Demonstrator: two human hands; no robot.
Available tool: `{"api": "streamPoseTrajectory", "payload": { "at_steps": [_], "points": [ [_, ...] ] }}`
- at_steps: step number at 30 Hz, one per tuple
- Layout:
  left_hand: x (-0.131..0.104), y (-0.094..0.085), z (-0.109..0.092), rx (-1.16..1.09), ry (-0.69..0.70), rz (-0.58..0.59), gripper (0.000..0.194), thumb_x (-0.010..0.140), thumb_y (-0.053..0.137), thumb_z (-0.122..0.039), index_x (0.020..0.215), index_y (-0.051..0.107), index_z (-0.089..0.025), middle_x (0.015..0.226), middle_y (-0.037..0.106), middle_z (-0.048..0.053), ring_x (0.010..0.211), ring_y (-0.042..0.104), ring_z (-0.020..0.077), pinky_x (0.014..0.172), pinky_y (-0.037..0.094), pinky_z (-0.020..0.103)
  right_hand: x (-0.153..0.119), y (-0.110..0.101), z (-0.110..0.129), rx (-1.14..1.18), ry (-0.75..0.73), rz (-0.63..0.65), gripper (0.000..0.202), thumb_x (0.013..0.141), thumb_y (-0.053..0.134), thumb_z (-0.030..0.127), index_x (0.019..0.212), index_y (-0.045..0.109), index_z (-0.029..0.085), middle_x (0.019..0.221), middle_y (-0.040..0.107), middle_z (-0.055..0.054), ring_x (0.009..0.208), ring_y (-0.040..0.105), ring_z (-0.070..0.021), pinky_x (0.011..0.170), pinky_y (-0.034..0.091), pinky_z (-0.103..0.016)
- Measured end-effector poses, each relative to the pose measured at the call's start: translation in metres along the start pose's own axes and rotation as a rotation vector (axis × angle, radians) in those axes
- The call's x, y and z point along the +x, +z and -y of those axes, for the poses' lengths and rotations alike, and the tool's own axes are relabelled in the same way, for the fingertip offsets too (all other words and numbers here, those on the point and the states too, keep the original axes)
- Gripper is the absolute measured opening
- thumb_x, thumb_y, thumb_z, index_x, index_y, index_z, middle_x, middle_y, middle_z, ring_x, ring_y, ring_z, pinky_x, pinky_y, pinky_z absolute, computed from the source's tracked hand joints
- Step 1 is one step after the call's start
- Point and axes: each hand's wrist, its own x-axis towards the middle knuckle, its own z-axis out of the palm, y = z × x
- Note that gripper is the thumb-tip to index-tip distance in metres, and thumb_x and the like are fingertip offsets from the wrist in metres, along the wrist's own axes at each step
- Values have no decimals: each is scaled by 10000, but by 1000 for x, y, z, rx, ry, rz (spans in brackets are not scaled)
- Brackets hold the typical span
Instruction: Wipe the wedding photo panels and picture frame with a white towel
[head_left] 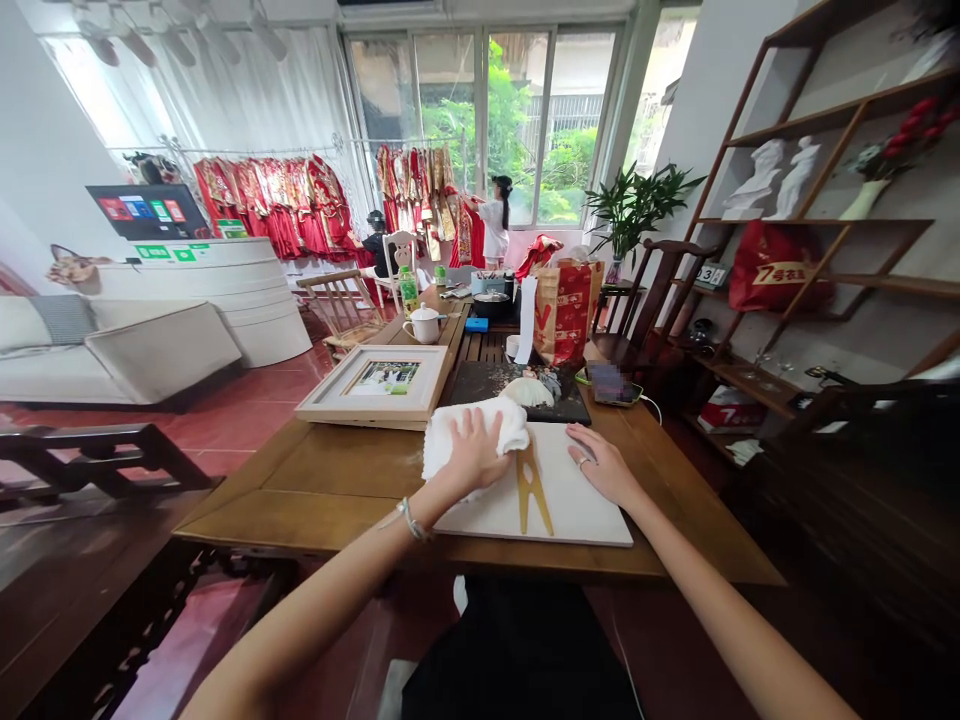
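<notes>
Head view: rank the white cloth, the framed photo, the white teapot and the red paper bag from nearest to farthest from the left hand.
1. White cloth: directly under the left hand, on the white board.
2. Framed photo: just beyond, to the left on the table.
3. White teapot: farther back, centre-left.
4. Red paper bag: back and to the right; close to the teapot in distance, so this order is uncertain.

The red bag (pixel 776 268) on the shelf unit (pixel 885 285) bears pale lettering that begins with the numeral 7; the characters after it are too small to read. The small block calendar (pixel 710 275) beside it shows digits, seemingly 3 and 4. The green signs (pixel 169 251) on the white counter (pixel 225 290) are illegible.
</notes>
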Motion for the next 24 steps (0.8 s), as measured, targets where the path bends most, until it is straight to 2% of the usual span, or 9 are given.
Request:
{"api": "streamPoseTrajectory", "payload": {
  "at_steps": [3, 9, 12, 15, 21, 24],
  "points": [
    [-3, 4, -6, 1, 27, -6, 647, 866, 357, -410, 1417, 194, -113, 1434, 221, 241, 1323, 142, 398, 1003, 147, 580, 0, 0, 0, -12, 2, 10, 353, 818, 470, 267, 1124, 608, 159, 1259, 559, -124, 1217, 469, -244, 1051, 327, -453],
    [-76, 19, -22, -23, 243, -61, 797, 779, 467, -423, 1437, 115, -143, 1469, 139, 210, 1335, 28, 405, 1031, 81, 583, 0, 1, 0, -9, -6, -6, 350, 812, 471, 253, 1118, 615, 162, 1252, 566, -115, 1224, 462, -241, 1059, 322, -437],
    [-93, 21, -23, -35, 339, -67, 805, 781, 466, -430, 1440, 88, -165, 1478, 113, 198, 1341, 3, 386, 1038, 80, 577, 0, 1, 0, -16, -5, -5, 354, 814, 464, 246, 1120, 612, 146, 1269, 552, -122, 1224, 462, -240, 1059, 324, -429],
    [-75, 16, -18, -23, 315, -28, 750, 803, 448, -406, 1434, 128, -158, 1464, 167, 203, 1339, 77, 381, 1038, 125, 564, 0, 1, 0, -23, -6, -3, 351, 816, 467, 253, 1118, 612, 148, 1266, 554, -124, 1219, 467, -245, 1051, 331, -439],
    [7, 2, 4, 21, 274, 9, 588, 881, 356, -395, 1393, 256, -122, 1431, 264, 197, 1318, 199, 363, 1031, 194, 526, 0, 0, 1, -14, -8, -6, 355, 823, 466, 264, 1126, 607, 147, 1247, 567, -132, 1206, 480, -247, 1039, 345, -445],
    [22, 1, 14, 18, 277, 0, 550, 902, 317, -385, 1381, 278, -117, 1435, 262, 184, 1317, 210, 350, 1036, 193, 516, 1, 0, 0, -18, 1, 0, 357, 822, 463, 258, 1130, 604, 144, 1250, 565, -132, 1206, 480, -245, 1042, 343, -442]
  ]
}}
